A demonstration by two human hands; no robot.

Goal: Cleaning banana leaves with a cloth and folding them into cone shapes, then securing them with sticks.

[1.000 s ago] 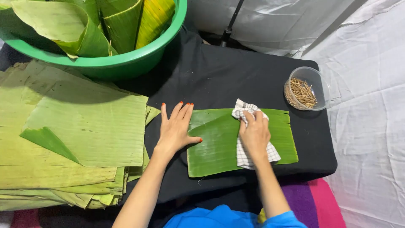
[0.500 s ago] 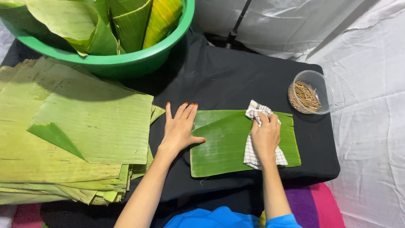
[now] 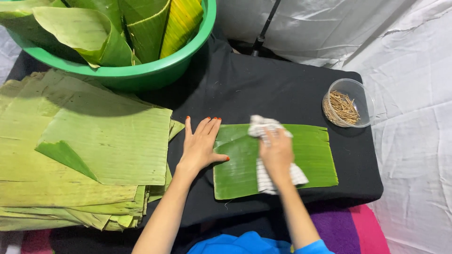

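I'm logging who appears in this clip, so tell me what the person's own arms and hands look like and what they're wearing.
Both forearms are bare, with no watch, bracelet or gloves visible. Bright blue short sleeves show at the bottom edge. The left hand has orange-red painted fingernails. The right hand is motion-blurred, so its nails cannot be made out.

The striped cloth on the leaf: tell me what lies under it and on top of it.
The right hand presses on the striped cloth, which lies on a cut banana leaf over the black table cover. The leaf surface beneath the cloth is hidden. The left hand lies flat at the leaf's edge.
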